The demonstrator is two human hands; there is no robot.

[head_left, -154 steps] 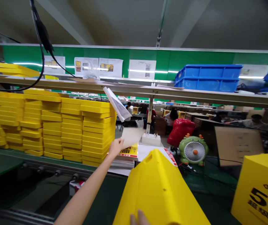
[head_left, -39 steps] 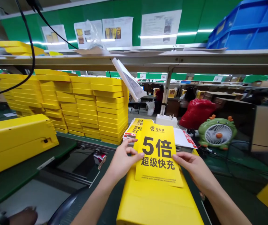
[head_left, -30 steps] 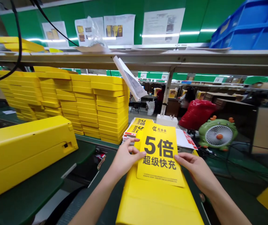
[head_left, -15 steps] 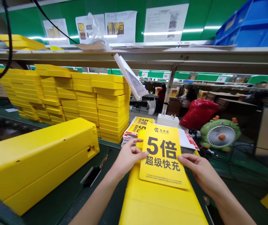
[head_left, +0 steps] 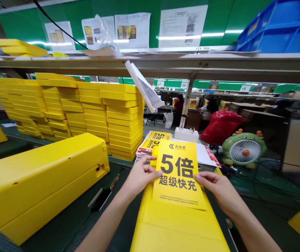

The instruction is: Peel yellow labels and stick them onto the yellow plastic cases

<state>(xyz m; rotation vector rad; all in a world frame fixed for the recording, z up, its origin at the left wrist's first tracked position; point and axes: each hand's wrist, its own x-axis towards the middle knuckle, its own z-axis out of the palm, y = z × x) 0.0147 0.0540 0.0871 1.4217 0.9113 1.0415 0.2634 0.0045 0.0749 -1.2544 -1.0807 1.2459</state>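
Observation:
A yellow sticker sheet (head_left: 177, 192) with large black print lies over the top of a long yellow box-shaped housing (head_left: 176, 231) in front of me. My left hand (head_left: 142, 176) pinches the sheet's left edge between thumb and fingers. At its right edge, my right hand (head_left: 214, 185) grips it the same way. The sheet looks nearly flat, its lower edge slightly raised; whether it touches the housing all over I cannot tell. Behind it sits a stack of similar printed sheets (head_left: 155, 140).
Another yellow housing (head_left: 45, 175) lies on the left, before tall stacks of yellow panels (head_left: 123, 122). A white power strip (head_left: 186, 134), a green fan (head_left: 244, 150) and a red bag (head_left: 222, 126) are at the right. A shelf beam (head_left: 100, 66) crosses above. People work in the background.
The sheet and both hands have shifted slightly left in view, as has the whole scene. More of a further yellow housing shows at the left edge. Both hands keep their grip.

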